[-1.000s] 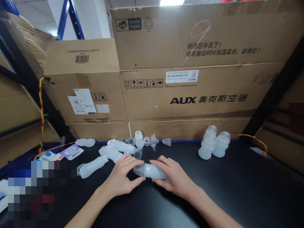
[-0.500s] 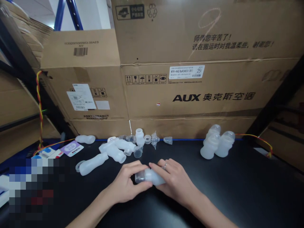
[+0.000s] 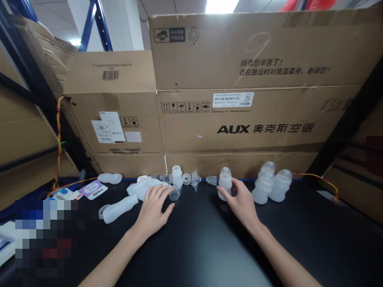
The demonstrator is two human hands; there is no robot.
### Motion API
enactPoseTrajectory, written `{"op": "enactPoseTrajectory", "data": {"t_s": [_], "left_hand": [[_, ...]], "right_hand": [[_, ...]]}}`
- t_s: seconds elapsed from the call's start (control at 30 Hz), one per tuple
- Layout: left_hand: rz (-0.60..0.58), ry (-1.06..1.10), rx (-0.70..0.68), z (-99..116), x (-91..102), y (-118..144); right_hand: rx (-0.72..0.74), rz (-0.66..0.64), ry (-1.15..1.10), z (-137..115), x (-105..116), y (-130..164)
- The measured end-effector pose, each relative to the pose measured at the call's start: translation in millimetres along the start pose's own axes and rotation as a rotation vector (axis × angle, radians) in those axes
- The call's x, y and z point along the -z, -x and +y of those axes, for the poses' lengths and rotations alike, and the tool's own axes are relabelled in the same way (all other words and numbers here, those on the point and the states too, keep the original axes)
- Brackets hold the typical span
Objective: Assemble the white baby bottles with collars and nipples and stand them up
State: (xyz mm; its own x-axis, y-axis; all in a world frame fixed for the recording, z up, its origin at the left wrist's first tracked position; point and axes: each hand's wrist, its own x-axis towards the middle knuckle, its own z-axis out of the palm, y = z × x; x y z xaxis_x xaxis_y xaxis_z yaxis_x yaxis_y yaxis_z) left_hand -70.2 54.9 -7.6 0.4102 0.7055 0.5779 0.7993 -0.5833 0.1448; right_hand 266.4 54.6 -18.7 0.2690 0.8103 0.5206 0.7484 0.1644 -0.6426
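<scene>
A capped white baby bottle (image 3: 225, 181) stands upright near the back of the black table. My right hand (image 3: 241, 199) is closed around its lower part, thumb on the left side and fingers on the right. My left hand (image 3: 155, 207) hovers with fingers spread over the loose white bottles (image 3: 140, 188); whether it touches one I cannot tell. By its fingertips lies a small clear cap (image 3: 174, 194). Behind that, an uncapped bottle (image 3: 176, 175) stands upright. A bottle lying on its side (image 3: 119, 209) is left of my left hand.
A group of capped bottles (image 3: 263, 185) stands at the right. A white ring (image 3: 186, 179), a clear winged part (image 3: 195, 179) and a clear cover (image 3: 211, 180) lie along the back. Cardboard (image 3: 191, 139) walls off the rear. Cards (image 3: 93, 189) lie at the left.
The capped bottle, lying between both hands before, now stands farther back under my right hand. My left hand has let go of it and moved left over the loose bottles. The view has tilted up.
</scene>
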Motion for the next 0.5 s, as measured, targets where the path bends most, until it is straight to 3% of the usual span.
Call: {"op": "enactPoseTrajectory", "data": {"t_s": [0.13,0.27,0.5], "left_hand": [[-0.025,0.017,-0.005,-0.9,-2.6,0.1],[-0.065,0.135,-0.048,12.1,2.3,0.7],[-0.161,0.352,-0.169,46.5,9.2,4.3]], "right_hand": [[-0.080,0.047,0.056,17.5,5.6,-8.4],[-0.120,0.125,0.115,24.7,10.3,-11.9],[0.109,0.461,0.253,-3.4,2.8,-2.9]]}}
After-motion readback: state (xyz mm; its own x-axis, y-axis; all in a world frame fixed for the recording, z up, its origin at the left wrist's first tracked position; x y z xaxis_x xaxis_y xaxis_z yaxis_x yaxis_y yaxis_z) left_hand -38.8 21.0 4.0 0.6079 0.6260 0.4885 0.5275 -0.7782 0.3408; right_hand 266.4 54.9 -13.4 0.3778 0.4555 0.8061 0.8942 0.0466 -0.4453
